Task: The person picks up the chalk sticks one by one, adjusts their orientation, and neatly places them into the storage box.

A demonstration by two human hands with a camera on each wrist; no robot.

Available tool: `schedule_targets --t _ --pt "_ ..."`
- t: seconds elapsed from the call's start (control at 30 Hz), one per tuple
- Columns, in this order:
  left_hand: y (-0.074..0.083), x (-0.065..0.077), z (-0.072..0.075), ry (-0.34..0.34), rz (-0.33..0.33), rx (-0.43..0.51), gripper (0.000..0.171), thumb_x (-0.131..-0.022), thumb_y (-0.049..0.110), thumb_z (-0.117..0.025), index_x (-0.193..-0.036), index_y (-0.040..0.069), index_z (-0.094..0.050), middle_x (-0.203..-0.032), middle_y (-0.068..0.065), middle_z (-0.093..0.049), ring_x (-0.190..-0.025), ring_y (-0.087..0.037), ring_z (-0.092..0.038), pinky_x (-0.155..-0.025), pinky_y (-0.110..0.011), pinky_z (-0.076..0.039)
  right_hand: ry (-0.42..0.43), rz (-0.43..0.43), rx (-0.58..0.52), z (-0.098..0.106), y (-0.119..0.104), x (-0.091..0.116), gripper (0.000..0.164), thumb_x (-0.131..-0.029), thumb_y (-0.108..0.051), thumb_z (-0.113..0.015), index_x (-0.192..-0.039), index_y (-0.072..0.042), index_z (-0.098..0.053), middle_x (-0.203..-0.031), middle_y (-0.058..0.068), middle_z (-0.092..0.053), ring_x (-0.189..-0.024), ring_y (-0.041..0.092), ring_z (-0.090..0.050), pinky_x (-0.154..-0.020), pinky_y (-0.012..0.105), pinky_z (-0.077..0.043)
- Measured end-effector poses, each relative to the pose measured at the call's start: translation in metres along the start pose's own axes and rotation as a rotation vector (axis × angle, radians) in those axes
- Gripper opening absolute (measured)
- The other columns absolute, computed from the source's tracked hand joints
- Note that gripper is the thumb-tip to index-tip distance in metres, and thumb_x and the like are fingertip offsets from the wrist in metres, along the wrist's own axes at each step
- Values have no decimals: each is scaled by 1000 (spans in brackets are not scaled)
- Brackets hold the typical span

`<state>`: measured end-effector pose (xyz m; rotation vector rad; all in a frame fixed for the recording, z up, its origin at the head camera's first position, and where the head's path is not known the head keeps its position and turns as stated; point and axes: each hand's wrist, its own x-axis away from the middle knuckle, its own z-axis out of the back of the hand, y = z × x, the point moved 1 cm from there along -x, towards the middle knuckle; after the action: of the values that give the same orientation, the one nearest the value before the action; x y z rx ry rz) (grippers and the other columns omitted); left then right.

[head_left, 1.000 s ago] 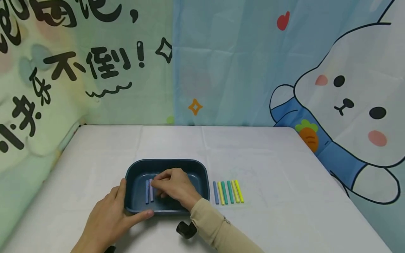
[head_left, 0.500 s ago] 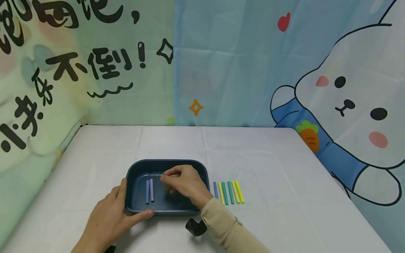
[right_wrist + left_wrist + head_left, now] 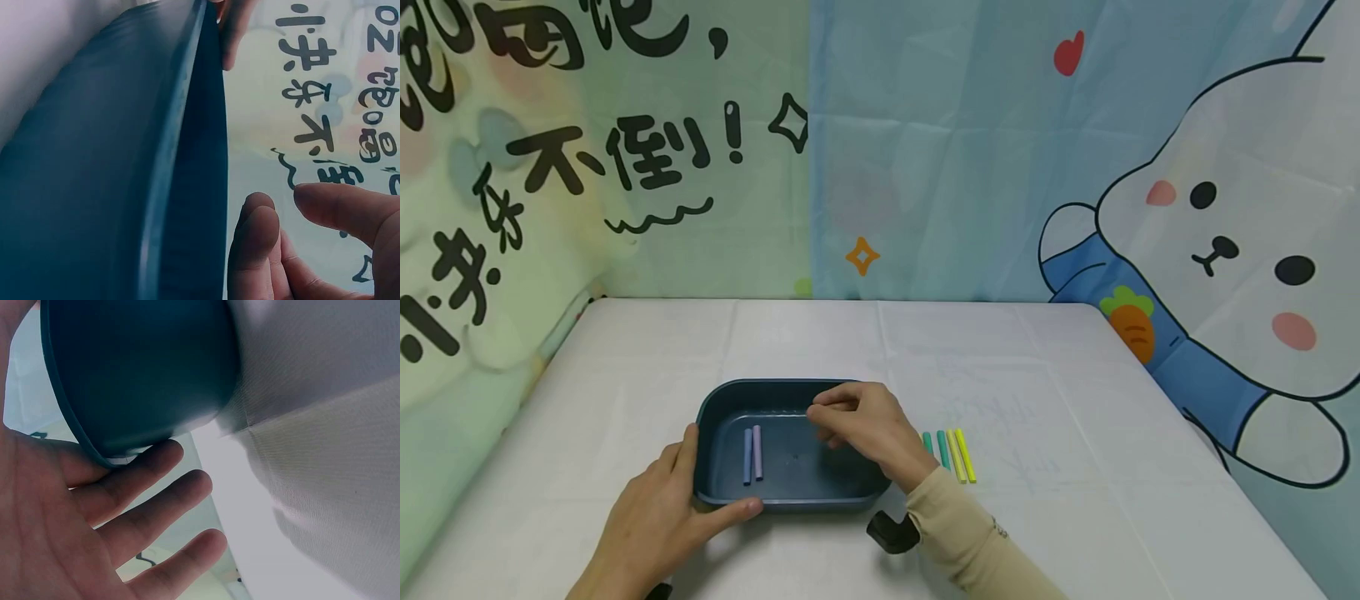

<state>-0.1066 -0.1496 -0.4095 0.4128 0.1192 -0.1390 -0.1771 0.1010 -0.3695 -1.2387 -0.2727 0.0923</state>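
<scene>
A dark blue tray (image 3: 797, 487) stands on the white-covered table. In its left part a blue chalk stick (image 3: 747, 457) and a purple chalk stick (image 3: 757, 452) lie side by side. My left hand (image 3: 658, 508) rests against the tray's front left corner, thumb along the front and straight fingers (image 3: 156, 500) spread at the side. Over the tray's right part hovers my right hand (image 3: 872, 425); the right wrist view shows its thumb (image 3: 331, 203) and fingertips apart with nothing between them. Right of the tray, green chalk sticks (image 3: 943, 450) and yellow chalk sticks (image 3: 966, 456) are lined up, partly behind the right hand.
A black wrist device (image 3: 893, 532) hangs below the right cuff, close to the tray's front right corner. Behind the table hangs a printed cloth (image 3: 925, 167) with lettering on the left and a white cartoon animal on the right.
My right hand has moved right, away from the purple chalk stick, and now covers the left end of the chalk row. My left hand and the tray have stayed put.
</scene>
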Motion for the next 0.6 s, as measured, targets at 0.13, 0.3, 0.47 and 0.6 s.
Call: schedule_targets --t 0.13,0.3,0.47,0.6 --pt "0 -1 0 -7 12 -4 130 -73 86 -62 -151 -13 -32 -130 -32 -57 -108 -41 -63 -87 -55 -52 5 7 -11 8 1 5 31 -92 -27 -76 -114 -6 -72 -103 15 -74 -89 36 -71 -82 44 -57" --pt "0 -2 -1 -12 21 -11 131 -72 88 -61 -151 -13 -32 -130 -31 -57 -107 -41 -63 -87 -55 -52 54 8 -53 23 4 11 29 -92 -23 -75 -114 -5 -72 -102 16 -73 -90 38 -70 -83 48 -56" --pt "-1 -2 -2 -6 18 -13 131 -72 88 -61 -151 -13 -32 -129 -32 -57 -108 -42 -63 -87 -56 -52 82 2 -82 37 7 16 31 -92 -23 -75 -116 -5 -72 -104 16 -72 -93 36 -70 -82 45 -57" --pt "-1 -1 -1 3 5 -4 130 -73 87 -62 -151 -13 -32 -130 -32 -57 -108 -42 -63 -87 -56 -52 99 1 -103 47 10 20 35 -91 -25 -77 -118 -3 -71 -106 18 -71 -93 33 -70 -80 40 -57"
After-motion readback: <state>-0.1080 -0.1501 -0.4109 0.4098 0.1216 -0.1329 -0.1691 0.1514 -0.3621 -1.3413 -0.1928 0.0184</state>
